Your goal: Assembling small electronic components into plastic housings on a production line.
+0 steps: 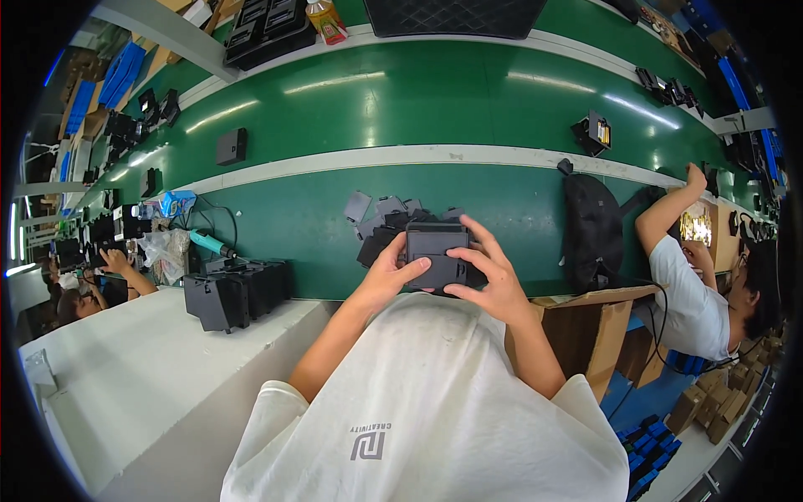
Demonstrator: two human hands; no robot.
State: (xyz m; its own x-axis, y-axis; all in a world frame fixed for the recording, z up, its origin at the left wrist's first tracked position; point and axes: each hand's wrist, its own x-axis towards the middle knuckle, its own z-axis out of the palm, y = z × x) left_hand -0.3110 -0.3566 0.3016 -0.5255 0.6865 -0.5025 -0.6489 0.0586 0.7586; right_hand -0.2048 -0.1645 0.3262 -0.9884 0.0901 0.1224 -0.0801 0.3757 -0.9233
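- Held at centre frame: a flat black rectangular plastic housing (436,255), gripped from both sides above the green conveyor belt (318,226).
- Left hand (386,272) clamped on the housing's nine o'clock edge, thumb lying across its face.
- Right hand (492,272) clamped on the three o'clock edge, fingers curled over the top corner.
- Just behind at twelve o'clock: a loose heap of grey and black flat plastic plates (386,217) lying on the belt.
- At nine o'clock: a row of black box-shaped plastic casings (237,291) standing at the edge of the white bench (125,368).
- At three o'clock: a black fabric bag (590,226) and an open brown cardboard box (585,326); beyond, a co-worker's arm reaching to the belt.
- Progress, as a judgement: one piece in hand, apparently mid-fitting or inspection; heap of plates unused, so much left.
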